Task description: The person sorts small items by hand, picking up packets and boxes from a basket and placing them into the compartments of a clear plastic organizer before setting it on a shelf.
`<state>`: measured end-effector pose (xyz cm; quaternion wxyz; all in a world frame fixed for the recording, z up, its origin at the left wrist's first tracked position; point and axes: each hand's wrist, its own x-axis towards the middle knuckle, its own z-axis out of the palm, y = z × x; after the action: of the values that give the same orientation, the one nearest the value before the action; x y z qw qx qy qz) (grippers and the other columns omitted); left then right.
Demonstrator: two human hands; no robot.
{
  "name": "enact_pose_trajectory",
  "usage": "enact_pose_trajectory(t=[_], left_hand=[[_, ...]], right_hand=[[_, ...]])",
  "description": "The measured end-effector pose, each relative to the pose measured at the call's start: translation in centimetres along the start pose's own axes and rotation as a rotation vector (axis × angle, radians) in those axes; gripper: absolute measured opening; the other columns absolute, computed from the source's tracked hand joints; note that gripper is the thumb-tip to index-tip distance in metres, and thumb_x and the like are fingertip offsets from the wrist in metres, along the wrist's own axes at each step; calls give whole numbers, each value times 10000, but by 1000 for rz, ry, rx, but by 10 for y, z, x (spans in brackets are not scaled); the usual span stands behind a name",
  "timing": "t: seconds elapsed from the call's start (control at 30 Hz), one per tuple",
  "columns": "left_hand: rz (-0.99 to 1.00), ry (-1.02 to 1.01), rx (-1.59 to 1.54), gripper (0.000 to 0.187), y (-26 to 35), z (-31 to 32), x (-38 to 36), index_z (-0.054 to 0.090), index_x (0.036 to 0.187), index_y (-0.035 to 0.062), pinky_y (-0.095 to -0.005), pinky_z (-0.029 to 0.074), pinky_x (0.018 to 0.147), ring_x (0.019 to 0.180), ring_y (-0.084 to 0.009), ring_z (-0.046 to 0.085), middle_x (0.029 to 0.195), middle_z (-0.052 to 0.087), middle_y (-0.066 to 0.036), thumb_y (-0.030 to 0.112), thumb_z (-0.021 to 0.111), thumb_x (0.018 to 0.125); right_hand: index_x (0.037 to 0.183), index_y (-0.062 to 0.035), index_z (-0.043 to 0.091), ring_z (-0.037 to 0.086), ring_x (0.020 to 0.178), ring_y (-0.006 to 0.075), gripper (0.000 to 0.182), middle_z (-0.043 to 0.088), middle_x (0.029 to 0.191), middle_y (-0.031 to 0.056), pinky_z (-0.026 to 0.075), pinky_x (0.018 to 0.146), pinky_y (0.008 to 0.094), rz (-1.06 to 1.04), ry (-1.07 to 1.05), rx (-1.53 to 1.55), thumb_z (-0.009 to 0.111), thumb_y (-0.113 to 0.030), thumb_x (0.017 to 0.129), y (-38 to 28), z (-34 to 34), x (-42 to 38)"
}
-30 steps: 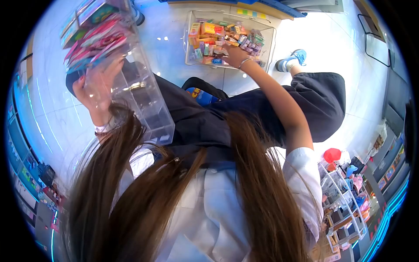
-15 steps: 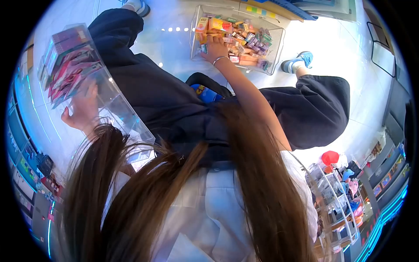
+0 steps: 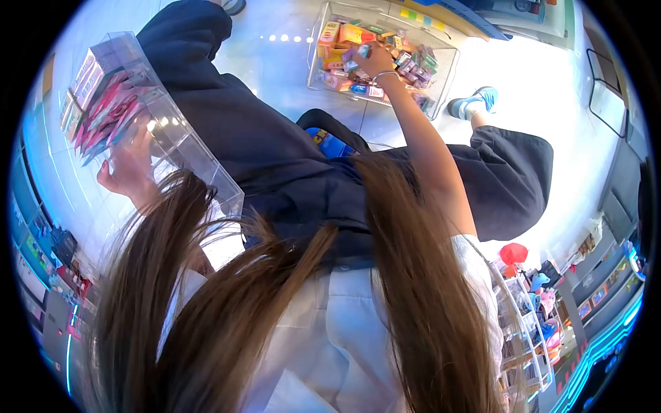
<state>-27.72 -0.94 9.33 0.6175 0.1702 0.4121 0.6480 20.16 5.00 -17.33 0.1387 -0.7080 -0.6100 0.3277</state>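
My right hand [image 3: 375, 60] is over the wire basket [image 3: 449, 69], its fingers closed round a small light-coloured box [image 3: 363, 51]. Small orange, yellow, pink and purple boxes [image 3: 411, 69] lie heaped in that basket. On the left, my left hand [image 3: 131, 165] is against the outer side of a clear compartmented case [image 3: 186, 138], fingers apart, partly seen through the plastic. Pink packets [image 3: 110, 113] fill the upper part of the case, beside some pale boxes [image 3: 88, 79].
My legs in dark trousers [image 3: 275, 131] spread on both sides. A blue object with yellow letters [image 3: 329, 142] lies between them. A blue-edged unit [image 3: 454, 17] stands beyond the basket. At the right is a white rack [image 3: 527, 323] of colourful goods.
My right hand has moved right and slightly up within the basket and lifted a small box. The view has shifted slightly. My left hand stays by the case.
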Motion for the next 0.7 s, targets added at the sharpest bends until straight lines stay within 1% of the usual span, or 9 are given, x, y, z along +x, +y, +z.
enact_pose_trajectory(t=[0.17, 0.2, 0.3, 0.33, 0.43, 0.47, 0.53, 0.63, 0.7], left_hand=[[54, 19, 30, 871, -4, 14, 1, 247, 1333, -56, -519, 116, 1070, 1274, -446, 221, 1375, 255, -262, 364, 603, 658], [61, 36, 47, 886, -5, 15, 1, 237, 1336, -55, -516, 123, 1069, 1274, -446, 222, 1375, 252, -263, 370, 607, 652], [84, 56, 60, 909, -8, 13, 3, 218, 1342, -54, -510, 144, 1067, 1275, -445, 221, 1378, 243, -265, 379, 613, 647], [103, 59, 58, 918, -8, 9, 4, 209, 1344, -54, -506, 158, 1065, 1276, -445, 219, 1379, 237, -267, 382, 615, 647], [47, -29, 19, 922, -4, -6, 6, 199, 1347, -60, -510, 173, 1061, 1276, -447, 222, 1380, 229, -275, 380, 615, 651], [50, -33, 23, 922, -2, -10, 7, 199, 1347, -60, -510, 173, 1061, 1276, -447, 222, 1380, 229, -275, 380, 615, 651], [28, -49, -28, 860, -1, -15, 7, 263, 1320, -46, -533, 246, 1026, 1215, -475, 318, 1325, 331, -264, 391, 587, 653], [13, -124, -74, 874, -1, -27, 11, 258, 1316, -59, -525, 263, 1016, 1190, -473, 353, 1304, 356, -272, 407, 586, 653], [24, -110, -48, 873, -1, -30, 11, 262, 1313, -63, -520, 268, 1014, 1177, -474, 368, 1296, 362, -277, 411, 583, 654]], right_hand=[[1046, -35, 568, 626, 713, 302, 455, 640, 767, 153, 497, 673, 387, 24, 346, -29, 654, -326, 707, 48, 9, 7], [1061, -27, 554, 609, 805, 324, 422, 625, 815, 181, 483, 724, 404, 127, 317, -20, 633, -283, 735, 37, -2, -1], [1042, -11, 555, 572, 901, 351, 405, 598, 895, 211, 460, 781, 419, 31, 392, -188, 634, -268, 740, 32, -9, -15], [1042, -11, 555, 572, 901, 351, 405, 598, 895, 211, 460, 781, 419, 26, 395, -187, 634, -268, 740, 28, -10, -18], [1179, -5, 466, 457, 1080, 391, 543, 481, 1142, 239, 389, 923, 440, -242, 292, -135, 664, -205, 715, 10, -4, -23], [1268, -43, 392, 384, 1159, 398, 672, 406, 1238, 233, 338, 984, 438, -265, 216, -130, 692, -183, 684, 4, 2, -19], [1284, -69, 374, 384, 1169, 389, 673, 377, 1274, 220, 344, 976, 451, -282, 172, -177, 677, -165, 691, -18, 3, -11], [1307, -90, 331, 366, 1193, 366, 745, 366, 1295, 194, 319, 1001, 466, -312, 161, -264, 698, -162, 663, -29, 22, 10], [1281, -98, 349, 392, 1183, 341, 722, 390, 1282, 154, 322, 990, 497, -188, 121, -292, 707, -157, 657, -34, 27, 26]])
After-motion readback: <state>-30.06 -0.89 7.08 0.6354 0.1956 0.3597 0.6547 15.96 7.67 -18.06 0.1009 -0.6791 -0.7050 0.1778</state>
